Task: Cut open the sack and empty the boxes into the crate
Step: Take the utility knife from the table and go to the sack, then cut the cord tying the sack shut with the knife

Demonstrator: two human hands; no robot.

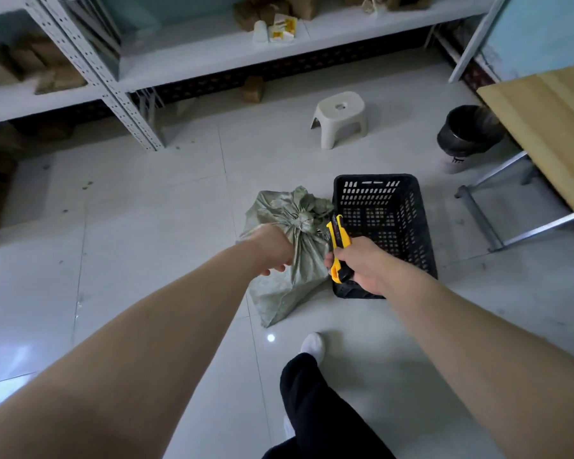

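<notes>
A grey-green woven sack (pixel 280 286) stands on the tiled floor, its neck tied in a knot (pixel 301 220) at the top. My left hand (pixel 274 248) grips the sack just below the knot. My right hand (pixel 362 263) holds a yellow and black utility knife (pixel 338 241), its tip pointing up beside the knot. A black perforated plastic crate (pixel 415 233) sits directly right of the sack, touching it, and looks empty. The boxes inside the sack are hidden.
A white plastic stool (pixel 340 117) stands behind the crate. A black bin (pixel 468 130) and a wooden table (pixel 550 127) with metal legs are at the right. White metal shelving (pixel 193 61) with cardboard boxes lines the back. My leg and foot (pixel 312 346) are below the sack.
</notes>
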